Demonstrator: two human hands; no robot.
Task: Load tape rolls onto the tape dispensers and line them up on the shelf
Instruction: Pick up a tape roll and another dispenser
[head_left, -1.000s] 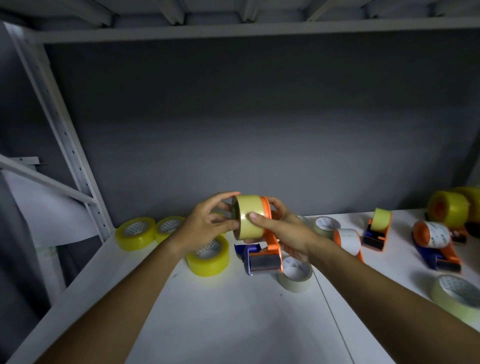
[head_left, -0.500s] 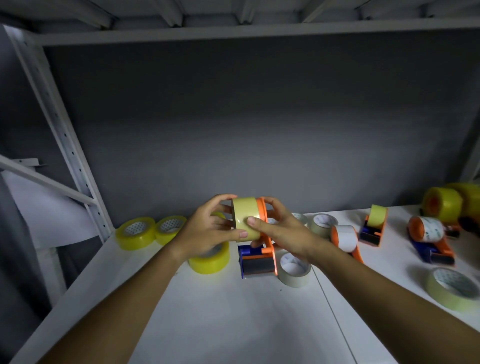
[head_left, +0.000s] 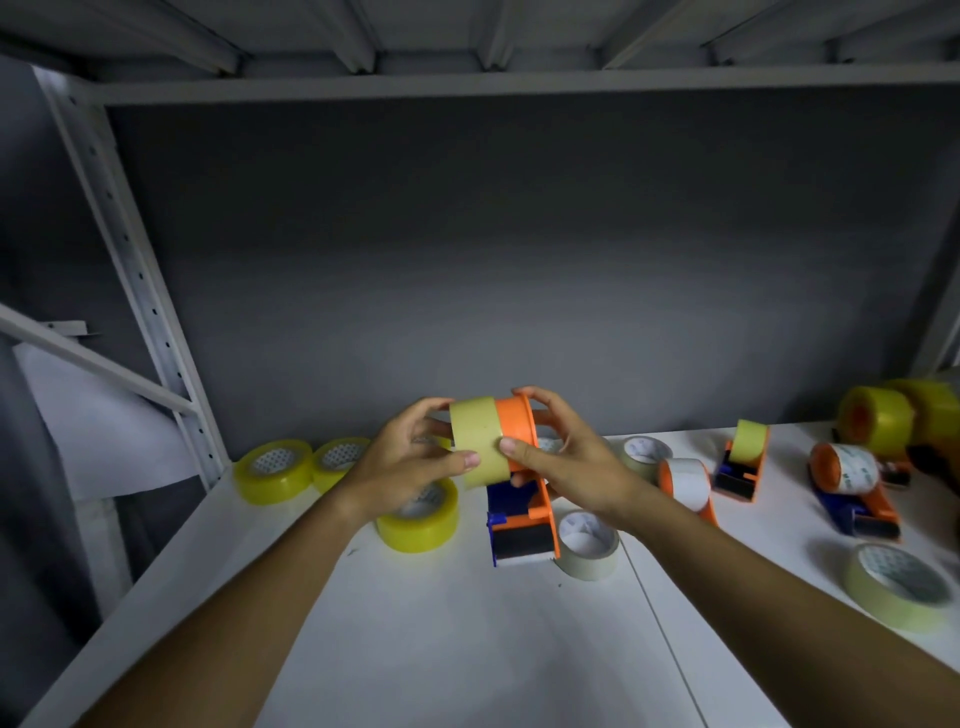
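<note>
With the left hand (head_left: 410, 457) pinching the tape roll (head_left: 475, 441) only partway onto the orange hub of the dispenser (head_left: 522, 488) gripped by the right hand (head_left: 569, 457), a crooked push could jam it.

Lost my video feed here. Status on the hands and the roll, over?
Left hand gripping pale yellow tape roll, part-way on the orange spool. Right hand holding the dispenser above the shelf. Nothing in the way.
</note>
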